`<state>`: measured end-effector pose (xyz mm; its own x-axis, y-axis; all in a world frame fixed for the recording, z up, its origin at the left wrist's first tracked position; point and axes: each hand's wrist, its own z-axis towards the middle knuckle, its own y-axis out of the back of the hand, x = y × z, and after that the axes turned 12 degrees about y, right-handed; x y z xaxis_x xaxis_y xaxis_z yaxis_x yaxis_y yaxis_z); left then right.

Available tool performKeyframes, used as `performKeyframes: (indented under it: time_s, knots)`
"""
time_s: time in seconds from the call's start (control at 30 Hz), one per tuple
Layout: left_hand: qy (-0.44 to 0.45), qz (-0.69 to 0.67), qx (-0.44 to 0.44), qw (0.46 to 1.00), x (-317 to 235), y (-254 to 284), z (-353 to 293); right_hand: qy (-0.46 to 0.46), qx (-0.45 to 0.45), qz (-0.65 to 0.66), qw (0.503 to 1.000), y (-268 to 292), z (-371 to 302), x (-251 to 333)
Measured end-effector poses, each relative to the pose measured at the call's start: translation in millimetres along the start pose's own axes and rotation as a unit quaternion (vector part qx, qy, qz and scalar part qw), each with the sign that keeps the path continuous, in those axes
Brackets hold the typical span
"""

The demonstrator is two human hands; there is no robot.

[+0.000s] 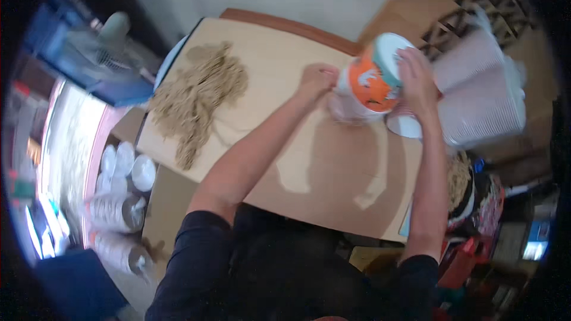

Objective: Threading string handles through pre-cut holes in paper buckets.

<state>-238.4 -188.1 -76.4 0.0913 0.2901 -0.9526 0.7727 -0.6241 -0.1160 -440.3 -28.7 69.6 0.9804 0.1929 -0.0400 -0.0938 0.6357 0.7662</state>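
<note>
My right hand (416,80) grips the upper end of an orange, white and green paper tub (370,85), held tilted above the right half of the board-topped table (285,142). My left hand (319,80) is closed like a fist beside the tub's left side; anything in its fingers is too blurred to make out. Clear plastic (347,110) shows around the tub's lower end. A loose heap of tan cords (205,95) lies on the table's left part. Just below my right hand a white round tub end (405,126) rests near the table's right edge.
Nested white tubs in plastic sleeves (485,107) stand at the right. More wrapped tub stacks (113,213) and white tubs (143,172) sit at the lower left. A container of tan cords (458,181) stands off the table's right side. A fan (114,30) is at the far left.
</note>
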Motion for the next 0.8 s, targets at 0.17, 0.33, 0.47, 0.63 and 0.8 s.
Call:
performKeyframes:
  time_s: [0.17, 0.33, 0.47, 0.63, 0.8]
  knots:
    - [-0.094, 0.145, -0.033, 0.984, 22.7, -2.0, -96.3, -0.057, -0.063, -0.028, 0.996, 28.3, -17.3, 25.9]
    - [-0.041, 0.152, -0.058, 0.986, 48.2, 89.3, -237.1, -0.223, -0.160, 0.249, 0.929, 51.6, -48.7, 133.3]
    - [-0.002, 0.189, -0.195, 0.962, 89.6, 163.7, -285.3, -0.277, -0.005, 0.404, 0.872, 11.3, -103.3, 188.7]
    - [0.035, 0.160, -0.247, 0.955, 115.9, 184.5, -306.5, -0.226, 0.159, 0.400, 0.874, -71.3, -96.4, 259.7]
    - [0.021, 0.214, -0.174, 0.961, 98.7, 148.7, -331.5, -0.129, 0.142, 0.272, 0.943, -157.2, -76.0, 302.8]
